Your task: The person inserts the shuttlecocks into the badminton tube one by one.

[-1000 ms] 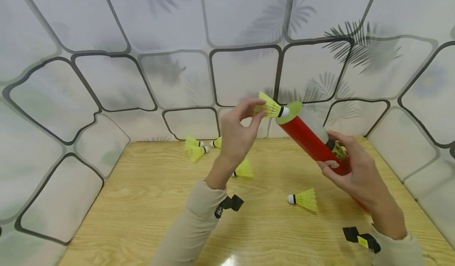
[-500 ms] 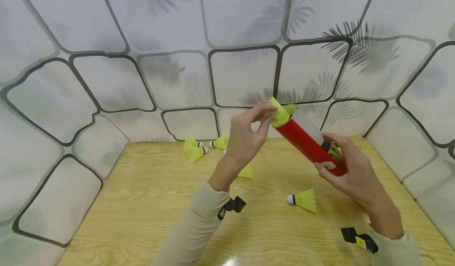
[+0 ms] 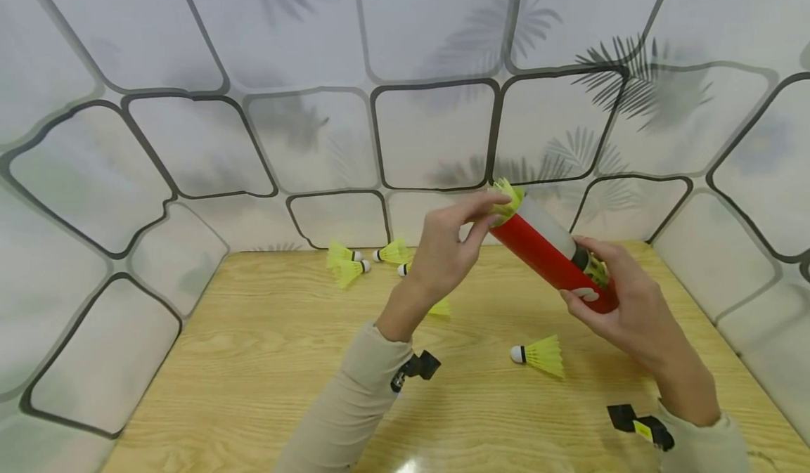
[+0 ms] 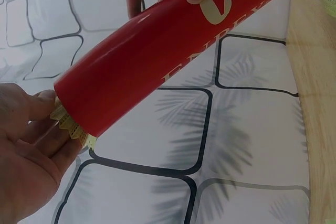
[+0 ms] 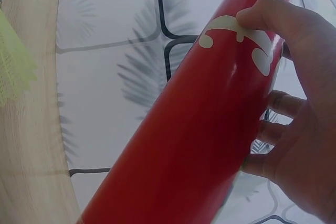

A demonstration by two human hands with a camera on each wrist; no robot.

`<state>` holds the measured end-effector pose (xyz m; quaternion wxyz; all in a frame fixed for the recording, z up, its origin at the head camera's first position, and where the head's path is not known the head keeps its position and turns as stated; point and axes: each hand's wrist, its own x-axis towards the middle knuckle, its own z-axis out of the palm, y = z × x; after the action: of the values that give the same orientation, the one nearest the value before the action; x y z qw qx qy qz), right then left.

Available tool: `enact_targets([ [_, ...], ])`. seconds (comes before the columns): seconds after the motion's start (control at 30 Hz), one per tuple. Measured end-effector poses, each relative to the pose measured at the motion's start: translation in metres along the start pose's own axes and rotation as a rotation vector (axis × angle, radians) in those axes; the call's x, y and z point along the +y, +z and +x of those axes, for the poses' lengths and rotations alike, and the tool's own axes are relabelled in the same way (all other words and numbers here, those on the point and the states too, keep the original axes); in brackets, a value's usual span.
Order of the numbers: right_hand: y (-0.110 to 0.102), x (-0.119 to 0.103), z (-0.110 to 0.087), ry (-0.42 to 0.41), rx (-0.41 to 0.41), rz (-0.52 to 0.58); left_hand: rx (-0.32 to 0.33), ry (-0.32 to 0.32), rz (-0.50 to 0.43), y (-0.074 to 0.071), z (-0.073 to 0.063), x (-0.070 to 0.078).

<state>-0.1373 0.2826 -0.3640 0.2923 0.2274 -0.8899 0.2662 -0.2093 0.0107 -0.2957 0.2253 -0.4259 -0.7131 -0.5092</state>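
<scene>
My right hand [image 3: 635,308] grips a red shuttlecock tube [image 3: 538,255], its thumb beside a pale printed mark. The tube tilts above the table, its mouth raised toward the upper left. At that mouth, my left hand [image 3: 446,244] pinches the skirt of a yellow shuttlecock [image 3: 506,202]. Most of this shuttlecock sits inside the tube; in the left wrist view only the skirt's jagged edge [image 4: 71,125] sticks out between thumb and fingers. Its base is hidden by the tube wall. The right wrist view has the right hand's thumb [image 5: 262,17] lying on the tube.
On the wooden table [image 3: 266,367], a yellow shuttlecock [image 3: 541,355] lies below the tube. Several others, such as one shuttlecock [image 3: 351,271], lie near the back edge, some partly behind the left arm. A patterned wall covering [image 3: 436,135] surrounds the table's back and sides.
The left hand has moved right, sliding the shuttlecock base-first into the tube mouth until only its skirt edge shows. The right hand and tube have shifted only slightly.
</scene>
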Motion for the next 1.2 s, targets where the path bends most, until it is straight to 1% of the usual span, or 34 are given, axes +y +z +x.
enact_targets([
  [0.3,-0.0012,0.0001,0.0006,-0.014,0.001,-0.005,-0.04,0.032,0.022,0.0023,-0.001,-0.0031],
  [0.53,-0.0017,0.0003,0.0001,-0.032,0.007,-0.007,-0.077,-0.007,0.006,0.0042,-0.0054,-0.0052],
  [0.7,-0.0028,0.0002,0.0012,-0.027,0.008,-0.013,-0.091,-0.016,0.007,0.0049,-0.0054,-0.0054],
  [0.9,-0.0036,0.0,0.0009,-0.023,0.007,-0.019,-0.123,-0.043,-0.001,0.0047,-0.0052,-0.004],
  [1.2,-0.0052,-0.0002,0.001,-0.048,0.022,-0.013,-0.164,-0.03,-0.024,0.0045,-0.0041,-0.0042],
])
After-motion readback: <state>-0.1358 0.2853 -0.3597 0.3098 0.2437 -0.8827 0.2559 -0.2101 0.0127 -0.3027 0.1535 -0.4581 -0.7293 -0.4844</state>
